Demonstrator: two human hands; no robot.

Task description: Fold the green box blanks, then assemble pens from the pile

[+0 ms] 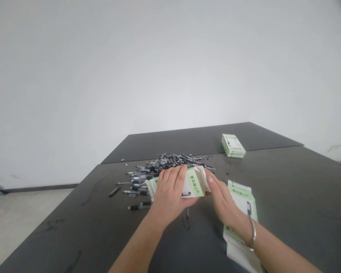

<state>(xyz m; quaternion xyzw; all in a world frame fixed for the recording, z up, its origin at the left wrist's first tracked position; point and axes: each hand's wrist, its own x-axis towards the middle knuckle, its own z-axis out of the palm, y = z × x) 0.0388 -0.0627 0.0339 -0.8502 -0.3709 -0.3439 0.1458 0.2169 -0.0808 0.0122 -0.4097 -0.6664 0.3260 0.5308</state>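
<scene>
Clasping pen carton over black table, inside left edge: left hand around body; right hand at end flap, grip unclear. Overtight squeeze could crease panels.

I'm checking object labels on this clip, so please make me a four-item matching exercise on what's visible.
1. Pens
2. Carton stack
3. Bracelet
4. Box

A. Around the right wrist
B. Gripped by the left hand, the right hand at its end
C. Heaped beyond the hands
D. Farther off, right of the heap

Pairs: 1-C, 2-D, 3-A, 4-B
</scene>
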